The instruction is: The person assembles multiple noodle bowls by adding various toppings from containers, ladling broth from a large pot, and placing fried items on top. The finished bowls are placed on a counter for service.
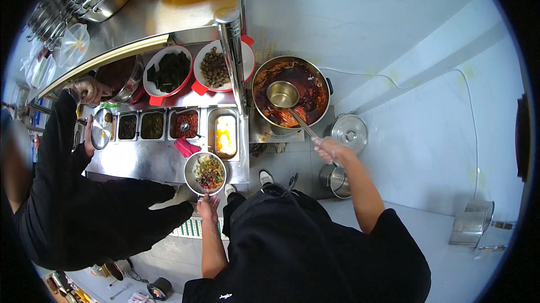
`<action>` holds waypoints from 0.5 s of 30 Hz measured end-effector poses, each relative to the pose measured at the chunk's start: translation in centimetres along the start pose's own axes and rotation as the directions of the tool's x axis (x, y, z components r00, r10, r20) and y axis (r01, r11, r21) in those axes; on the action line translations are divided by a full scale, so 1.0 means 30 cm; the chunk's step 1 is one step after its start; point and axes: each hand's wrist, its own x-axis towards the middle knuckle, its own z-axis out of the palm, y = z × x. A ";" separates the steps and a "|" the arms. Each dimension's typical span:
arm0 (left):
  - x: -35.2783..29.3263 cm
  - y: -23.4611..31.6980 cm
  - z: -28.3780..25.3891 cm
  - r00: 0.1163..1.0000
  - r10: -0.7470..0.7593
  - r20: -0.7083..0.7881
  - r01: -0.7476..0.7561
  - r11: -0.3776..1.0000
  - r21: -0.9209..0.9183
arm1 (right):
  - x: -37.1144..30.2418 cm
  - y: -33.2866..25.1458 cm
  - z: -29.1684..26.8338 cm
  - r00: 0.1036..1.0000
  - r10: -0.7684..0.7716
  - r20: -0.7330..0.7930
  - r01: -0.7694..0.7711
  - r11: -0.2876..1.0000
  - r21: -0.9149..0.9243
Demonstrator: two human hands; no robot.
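Note:
My left hand grips the rim of a metal bowl from below, at the counter's front edge. Chopped toppings in green, red and brown fill much of it. In my right hand, which seems to wear a clear plastic glove, is the handle of a metal ladle. The ladle's round cup sits over a large pot of dark red, oily broth. An orange-red piece shows in the pot beside the ladle's handle; its kind I cannot make out.
Left of the pot, a steel counter carries trays of condiments and a pink cloth. Red-rimmed bowls stand behind. A co-worker in black is close at my left, holding a round metal dish. A pot lid lies right.

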 end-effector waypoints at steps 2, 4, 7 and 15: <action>-0.019 -0.016 0.025 0.999 0.025 -0.021 -0.025 1.000 0.000 | 0.056 -0.012 0.029 0.996 -0.087 0.020 0.087 0.996 0.023; -0.003 -0.038 -0.010 0.999 0.040 0.011 -0.040 0.999 -0.010 | 0.141 -0.050 0.019 0.982 -0.182 0.050 0.176 0.979 0.099; 0.015 -0.066 0.018 1.000 -0.002 -0.025 0.001 1.000 -0.024 | 0.158 -0.116 -0.041 0.978 -0.197 -0.075 0.193 0.980 -0.049; -0.024 -0.083 0.049 0.997 0.055 -0.055 -0.057 0.998 -0.033 | 0.014 0.018 -0.222 0.998 -0.025 -0.062 0.015 0.986 -0.169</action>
